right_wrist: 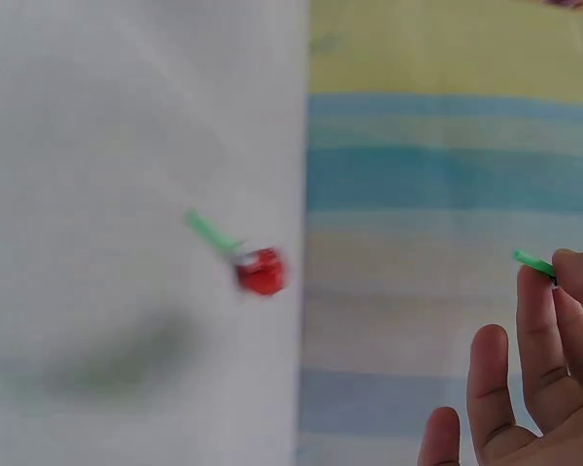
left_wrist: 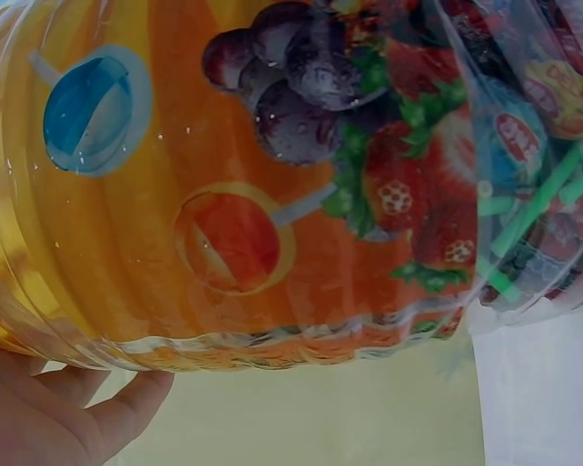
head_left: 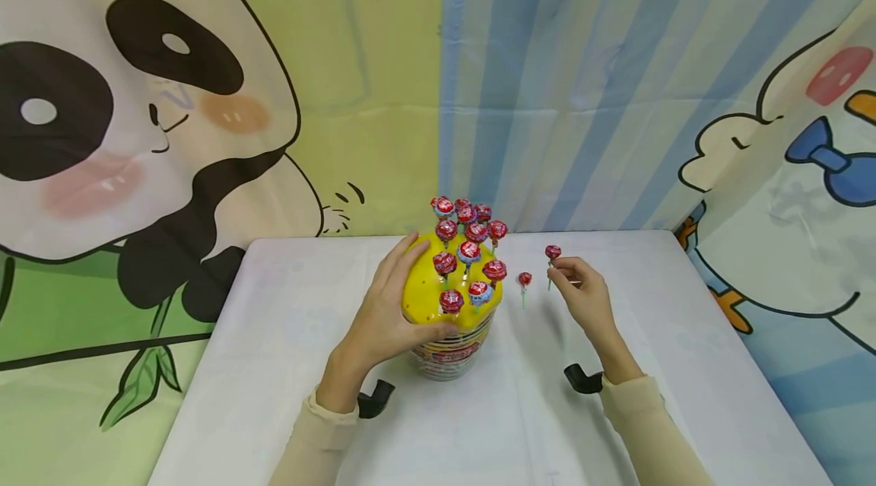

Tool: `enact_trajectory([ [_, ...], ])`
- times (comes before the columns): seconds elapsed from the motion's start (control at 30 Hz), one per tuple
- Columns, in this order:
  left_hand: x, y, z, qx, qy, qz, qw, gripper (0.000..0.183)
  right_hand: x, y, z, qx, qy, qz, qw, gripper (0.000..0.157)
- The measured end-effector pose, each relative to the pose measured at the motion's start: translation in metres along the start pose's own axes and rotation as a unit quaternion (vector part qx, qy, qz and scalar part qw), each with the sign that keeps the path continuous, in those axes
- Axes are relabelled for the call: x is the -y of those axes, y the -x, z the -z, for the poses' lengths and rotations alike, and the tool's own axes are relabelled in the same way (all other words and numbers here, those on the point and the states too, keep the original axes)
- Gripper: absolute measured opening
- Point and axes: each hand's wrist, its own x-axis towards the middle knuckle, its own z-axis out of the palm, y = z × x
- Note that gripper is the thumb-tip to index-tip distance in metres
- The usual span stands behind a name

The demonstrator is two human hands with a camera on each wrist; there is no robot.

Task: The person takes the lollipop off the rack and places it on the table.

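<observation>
The right hand (head_left: 583, 293) pinched a lollipop (head_left: 553, 251) by its stick (right_wrist: 532, 262), head above the fingertips, while the left hand (head_left: 385, 320), fingers spread wide, gripped a jar (head_left: 445, 366); a loose pinch risked dropping the lollipop.

Head view: left grip (head_left: 385, 311) is covering part of the jar's (head_left: 448, 362) left side; sleeves (head_left: 308, 444) are running off the bottom edge. Left wrist: jar is overflowing the frame, left grip is getting cropped lower left. Right wrist: loose lollipop (right_wrist: 260, 273) is looking blurred, right grip (right_wrist: 554, 393) is running off-frame, held lollipop's (right_wrist: 532, 262) head is mostly hiding.
</observation>
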Motion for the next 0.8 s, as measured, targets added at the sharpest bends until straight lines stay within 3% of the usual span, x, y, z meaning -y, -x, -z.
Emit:
enact_trajectory([
  [0.23, 0.001, 0.000, 0.000, 0.000, 0.005, 0.002, 1.0000, 0.106, -0.045, -0.003, -0.009, 0.050, 0.090, -0.089, 0.991, 0.022],
  [0.37, 0.001, 0.000, -0.001, 0.000, 0.007, 0.000, 1.0000, 0.106, -0.060, -0.006, -0.016, 0.072, 0.125, -0.117, 0.983, 0.022],
  [0.57, 0.002, 0.001, -0.001, -0.005, 0.008, -0.005, 0.9999, 0.106, -0.065, -0.009, -0.022, 0.115, 0.156, -0.147, 0.970, 0.023],
  [0.8, 0.002, 0.001, -0.001, -0.007, 0.016, -0.007, 0.9998, 0.106, -0.062, -0.013, -0.024, 0.131, 0.198, -0.161, 0.958, 0.026],
])
